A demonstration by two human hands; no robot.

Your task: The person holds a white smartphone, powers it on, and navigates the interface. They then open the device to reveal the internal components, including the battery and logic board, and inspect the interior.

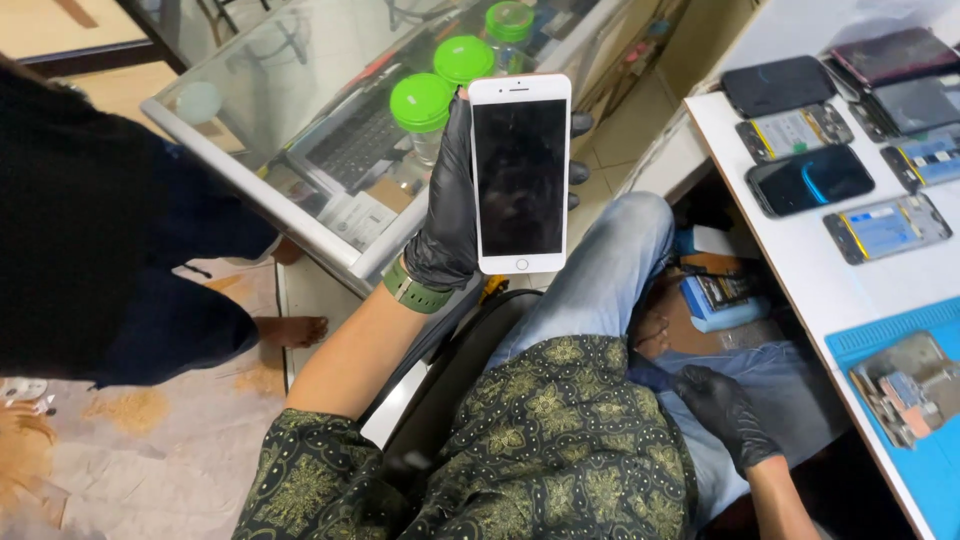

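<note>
My left hand (447, 205), in a black glove with a green wristband, holds a white smartphone (521, 172) upright in front of me, its dark screen facing me and a round button at its lower end. The gloved fingers wrap around the phone's back and right edge. My right hand (728, 413), also in a black glove, rests on my right thigh over blue jeans, holding nothing, fingers loosely spread.
A white table (800, 260) on the right carries several opened phones and a blue mat (930, 450) with a dismantled phone. A glass counter (330, 110) with three green-lidded jars stands ahead. Another person in dark clothes stands barefoot at the left.
</note>
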